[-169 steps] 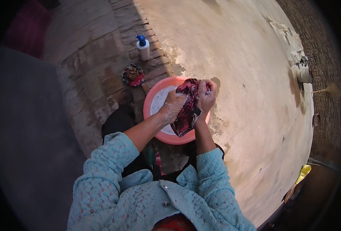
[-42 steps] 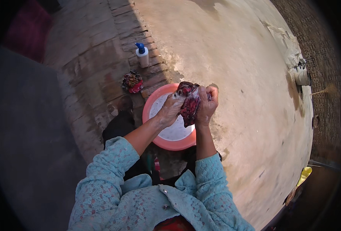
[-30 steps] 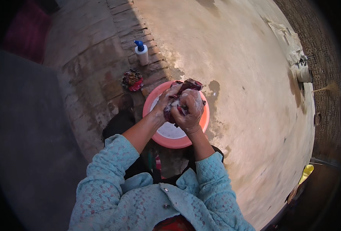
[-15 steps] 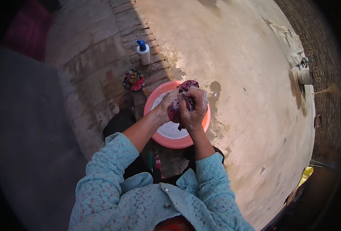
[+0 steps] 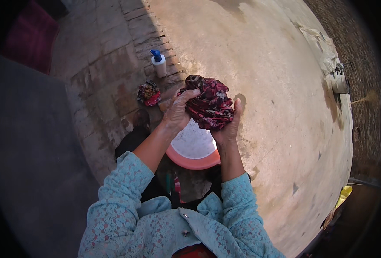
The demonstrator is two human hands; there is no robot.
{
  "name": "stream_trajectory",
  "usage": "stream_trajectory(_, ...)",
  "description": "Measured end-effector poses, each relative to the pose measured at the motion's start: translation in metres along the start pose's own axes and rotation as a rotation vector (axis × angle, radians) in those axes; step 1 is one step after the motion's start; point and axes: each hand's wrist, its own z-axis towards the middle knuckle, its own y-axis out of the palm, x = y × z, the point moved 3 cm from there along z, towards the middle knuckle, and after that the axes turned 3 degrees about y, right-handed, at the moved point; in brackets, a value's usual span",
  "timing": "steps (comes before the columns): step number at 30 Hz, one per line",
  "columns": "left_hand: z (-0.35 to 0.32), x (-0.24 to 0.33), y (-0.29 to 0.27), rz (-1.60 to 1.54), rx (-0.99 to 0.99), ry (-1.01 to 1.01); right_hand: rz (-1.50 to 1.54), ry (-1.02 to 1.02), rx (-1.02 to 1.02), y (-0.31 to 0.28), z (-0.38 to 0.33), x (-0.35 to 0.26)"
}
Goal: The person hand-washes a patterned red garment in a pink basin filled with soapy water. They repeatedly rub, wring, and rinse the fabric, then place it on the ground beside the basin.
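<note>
A wet, bunched cloth (image 5: pixel 210 103) patterned in dark red, black and white is held up between my two hands. My left hand (image 5: pixel 178 111) grips its left side, thumb lying over the top. At its lower right, my right hand (image 5: pixel 228 129) supports it with the thumb pointing up; most of those fingers are hidden beneath the cloth. Under the cloth stands a pink basin (image 5: pixel 190 163) of whitish, sudsy water (image 5: pixel 194 141), its far part covered from sight.
Beyond the basin to the left are a white pump bottle (image 5: pixel 159 64) with a blue top and a crumpled patterned cloth (image 5: pixel 149 93) on the brick paving (image 5: pixel 109 64). Concrete floor (image 5: pixel 293 107) spreads to the right. A pale bucket (image 5: pixel 339 84) stands by the far-right wall.
The cloth was squeezed tightly between my soapy hands; now it is a looser, wider bundle. My hands have moved apart, the right one slightly outward and lower.
</note>
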Motion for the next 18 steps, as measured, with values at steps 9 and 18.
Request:
stream_trajectory(9,0.0,0.019,0.015,0.193,-0.027,0.218,-0.205,0.086,-0.079,0.003,-0.005,0.018)
stream_trajectory(18,0.003,0.013,-0.003,0.212,-0.006,0.078,0.011,-0.23,-0.023,0.003,-0.006,-0.032)
